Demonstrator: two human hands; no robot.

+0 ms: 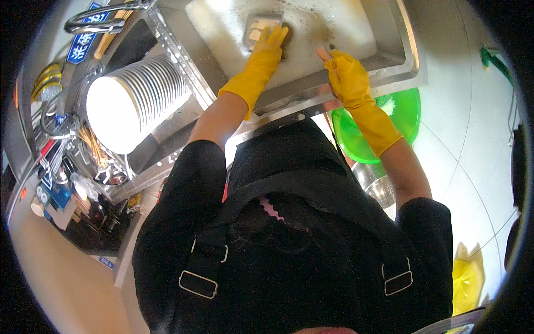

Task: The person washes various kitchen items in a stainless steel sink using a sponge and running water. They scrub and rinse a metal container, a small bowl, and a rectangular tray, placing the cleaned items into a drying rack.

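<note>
Both my hands wear long yellow rubber gloves. My left hand [269, 44] is over the metal sink, its fingers on the near right part of a small rectangular container [253, 33]. The container sits in cloudy water [304, 25] and has pale patches inside. Near the sink's front right edge, my right hand [348, 73] is closed around a small orange-brown piece [322, 54], with a dark tip beside it. Most of that piece is hidden by the glove, and I cannot tell what it is. The stainless steel sink [411, 46] has a wide metal rim.
Left of the sink, a row of stacked white plates [112, 115] lies on its side in another basin. A curved metal faucet [94, 26] reaches over from the upper left. Utensils [98, 146] stand beyond the plates. Below my right forearm is a green plastic basin [411, 112], above a metal bowl [381, 190].
</note>
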